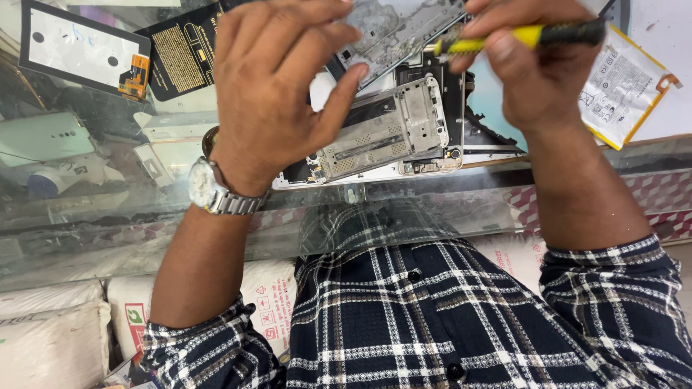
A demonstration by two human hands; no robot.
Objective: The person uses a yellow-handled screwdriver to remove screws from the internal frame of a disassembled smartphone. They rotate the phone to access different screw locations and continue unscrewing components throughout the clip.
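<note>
Grey metal frame (pixel 393 29) pinched in left grip (pixel 277 86) (right grip (pixel 533 61) clasps screwdriver (pixel 519 37)).

A phone repair shop: a glass display counter (pixel 86 216) strewn with opened phone frames (pixel 389 130), a loose battery (pixel 623 86), and a yellow-handled screwdriver (pixel 519 37).

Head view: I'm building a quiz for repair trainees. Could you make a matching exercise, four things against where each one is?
Things:
1. screwdriver
2. wristwatch
3. battery pack
4. metal phone frame

Places:
A. lying flat on the glass counter, between the two hands
B. on the counter at the far right edge
C. gripped in the right hand
D. around the wrist of the left hand

Pairs: 1-C, 2-D, 3-B, 4-A
</note>
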